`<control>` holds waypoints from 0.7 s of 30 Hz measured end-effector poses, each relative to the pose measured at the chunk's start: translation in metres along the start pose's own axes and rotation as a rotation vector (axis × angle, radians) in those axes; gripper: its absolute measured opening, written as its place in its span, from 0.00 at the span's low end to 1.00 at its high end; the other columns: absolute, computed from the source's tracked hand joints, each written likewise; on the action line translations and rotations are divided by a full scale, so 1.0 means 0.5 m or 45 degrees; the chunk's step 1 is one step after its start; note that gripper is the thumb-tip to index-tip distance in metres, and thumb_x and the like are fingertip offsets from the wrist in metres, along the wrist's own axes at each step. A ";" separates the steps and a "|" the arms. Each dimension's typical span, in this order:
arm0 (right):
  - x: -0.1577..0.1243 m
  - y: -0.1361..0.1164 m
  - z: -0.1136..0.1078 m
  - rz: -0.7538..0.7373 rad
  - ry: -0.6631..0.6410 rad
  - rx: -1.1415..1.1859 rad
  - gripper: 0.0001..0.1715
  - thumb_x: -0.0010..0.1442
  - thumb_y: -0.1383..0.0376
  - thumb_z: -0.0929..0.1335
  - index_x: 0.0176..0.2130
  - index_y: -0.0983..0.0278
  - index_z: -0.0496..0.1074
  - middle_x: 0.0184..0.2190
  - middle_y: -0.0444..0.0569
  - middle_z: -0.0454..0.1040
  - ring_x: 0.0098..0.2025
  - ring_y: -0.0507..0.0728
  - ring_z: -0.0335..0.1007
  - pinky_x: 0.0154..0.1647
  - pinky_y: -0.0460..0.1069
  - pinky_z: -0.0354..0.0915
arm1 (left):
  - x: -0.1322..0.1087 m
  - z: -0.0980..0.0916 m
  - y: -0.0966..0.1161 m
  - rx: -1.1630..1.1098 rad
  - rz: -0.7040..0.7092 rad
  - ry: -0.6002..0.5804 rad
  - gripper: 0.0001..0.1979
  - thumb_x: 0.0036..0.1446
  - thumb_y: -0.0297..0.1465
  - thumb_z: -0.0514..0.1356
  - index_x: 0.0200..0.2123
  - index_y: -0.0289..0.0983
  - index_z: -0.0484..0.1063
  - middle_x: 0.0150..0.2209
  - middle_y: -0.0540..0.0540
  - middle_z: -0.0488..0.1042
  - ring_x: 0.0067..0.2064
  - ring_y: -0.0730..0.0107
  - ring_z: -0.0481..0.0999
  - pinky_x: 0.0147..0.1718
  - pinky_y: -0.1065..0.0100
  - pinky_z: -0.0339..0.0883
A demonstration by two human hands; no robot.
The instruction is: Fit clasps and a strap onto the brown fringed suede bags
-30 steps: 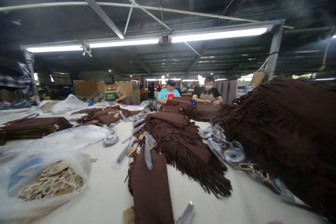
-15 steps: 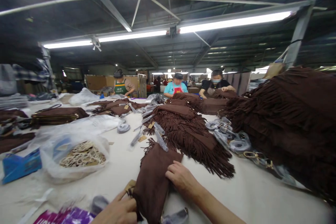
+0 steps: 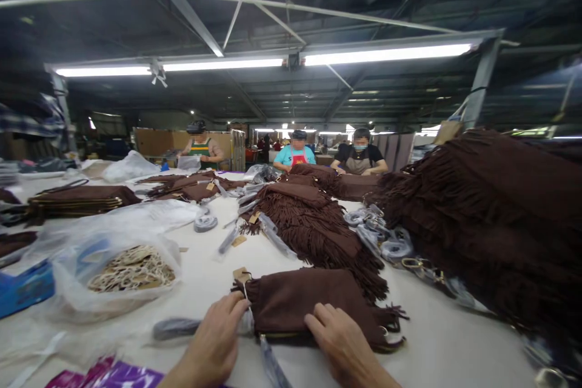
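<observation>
Head view: brown suede fringed bag lies flat on the white tabletop, near edge. Left hand pinches its plastic-wrapped strap end; right hand rests open, pressing the bag's lower edge. Looks soft, floppy, light; best held at the firmer seam. Wrists cut off; thumbs hidden.

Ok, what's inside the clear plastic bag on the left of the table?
The clear plastic bag holds a heap of tan card tags with pale string loops. A blue shape shows through its left side, but the film blurs it. Whatever lies under the heap is covered.
</observation>
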State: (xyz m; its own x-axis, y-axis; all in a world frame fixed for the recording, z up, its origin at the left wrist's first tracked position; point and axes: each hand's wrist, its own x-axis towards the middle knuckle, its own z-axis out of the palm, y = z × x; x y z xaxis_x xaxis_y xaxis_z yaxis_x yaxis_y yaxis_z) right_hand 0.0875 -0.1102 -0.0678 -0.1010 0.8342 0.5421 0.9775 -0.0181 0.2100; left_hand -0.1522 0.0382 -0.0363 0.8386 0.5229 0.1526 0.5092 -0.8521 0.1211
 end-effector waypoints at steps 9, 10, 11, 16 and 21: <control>0.087 -0.190 0.032 0.145 -0.567 0.187 0.18 0.57 0.68 0.70 0.48 0.65 0.70 0.35 0.55 0.80 0.32 0.65 0.80 0.22 0.48 0.62 | 0.037 0.067 0.033 -0.114 0.115 0.156 0.17 0.56 0.20 0.57 0.47 0.41 0.74 0.54 0.41 0.73 0.53 0.54 0.72 0.53 0.55 0.67; 0.097 -0.196 0.029 0.149 -0.575 0.178 0.19 0.58 0.73 0.66 0.50 0.64 0.69 0.35 0.55 0.81 0.32 0.64 0.80 0.23 0.48 0.63 | 0.040 0.069 0.029 -0.106 0.137 0.174 0.15 0.59 0.21 0.58 0.46 0.41 0.74 0.52 0.42 0.74 0.52 0.57 0.73 0.52 0.56 0.68; 0.104 -0.196 0.024 0.144 -0.579 0.179 0.22 0.58 0.76 0.64 0.51 0.63 0.69 0.35 0.55 0.81 0.32 0.64 0.80 0.23 0.48 0.63 | 0.041 0.071 0.026 -0.081 0.156 0.181 0.13 0.60 0.22 0.59 0.46 0.41 0.74 0.50 0.44 0.75 0.51 0.58 0.74 0.51 0.58 0.68; 0.092 -0.117 -0.029 0.169 -0.656 0.186 0.18 0.55 0.77 0.66 0.43 0.60 0.72 0.34 0.52 0.82 0.35 0.65 0.80 0.26 0.48 0.62 | 0.045 0.075 0.026 0.091 0.197 0.129 0.05 0.62 0.26 0.60 0.41 0.39 0.74 0.45 0.45 0.76 0.47 0.57 0.74 0.45 0.58 0.70; -0.013 0.098 -0.099 0.432 -0.745 0.071 0.15 0.59 0.78 0.62 0.37 0.60 0.71 0.32 0.54 0.81 0.36 0.66 0.79 0.26 0.48 0.54 | 0.052 0.071 0.029 0.078 0.224 0.123 0.05 0.62 0.25 0.60 0.38 0.39 0.74 0.43 0.45 0.76 0.44 0.58 0.75 0.43 0.58 0.70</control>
State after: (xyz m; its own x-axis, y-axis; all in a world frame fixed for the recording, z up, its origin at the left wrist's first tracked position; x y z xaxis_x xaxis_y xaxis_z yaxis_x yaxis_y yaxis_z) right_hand 0.1271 -0.1439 -0.0207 0.3143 0.9486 0.0374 0.9472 -0.3160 0.0551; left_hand -0.1161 0.0385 -0.0653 0.8949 0.3628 0.2598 0.3695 -0.9289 0.0246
